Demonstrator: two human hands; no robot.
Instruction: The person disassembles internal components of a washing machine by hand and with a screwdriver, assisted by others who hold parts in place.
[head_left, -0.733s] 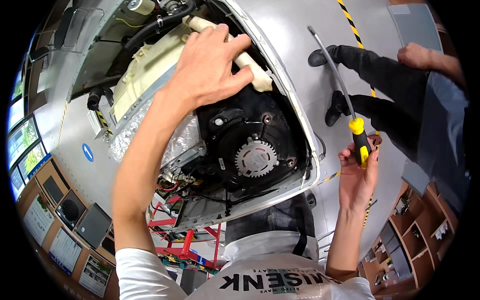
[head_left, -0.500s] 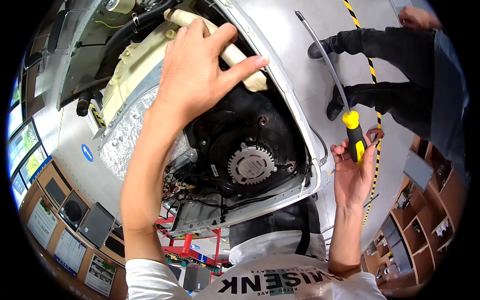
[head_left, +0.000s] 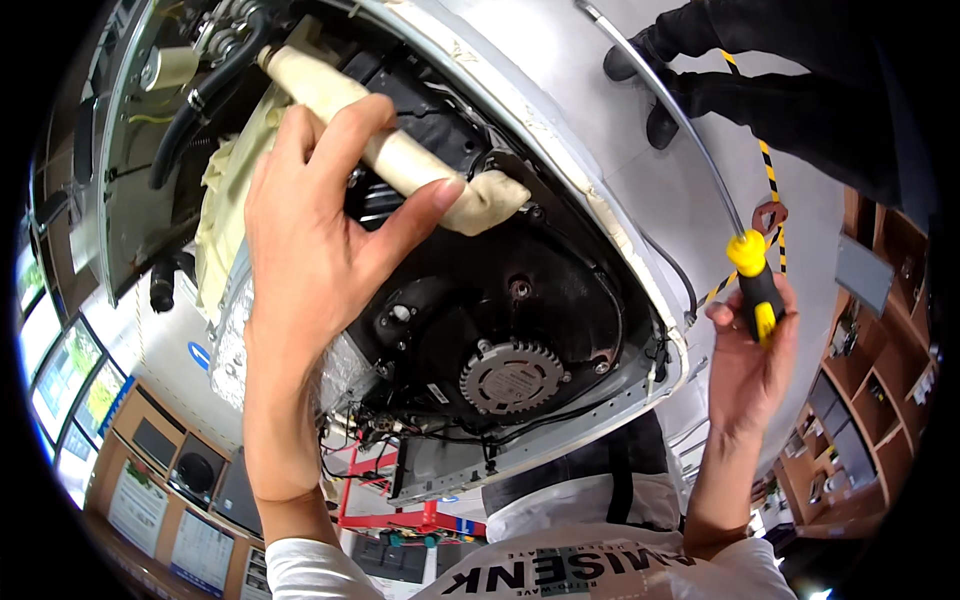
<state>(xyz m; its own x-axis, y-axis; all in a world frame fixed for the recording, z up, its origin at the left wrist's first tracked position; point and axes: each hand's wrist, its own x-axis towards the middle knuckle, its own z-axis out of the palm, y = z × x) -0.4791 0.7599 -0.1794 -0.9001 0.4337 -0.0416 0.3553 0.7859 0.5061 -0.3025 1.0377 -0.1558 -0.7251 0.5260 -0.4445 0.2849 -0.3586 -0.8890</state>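
Clasping the tube in the left hand, clamped about its middle, over the black housing and inside the rim. Holding the screwdriver in the right hand, outside the rim. Cannot tell if joined at the tube's far end; could crack it by wrenching, knock the rim by lifting askew, or drop the screwdriver through a slack hold.
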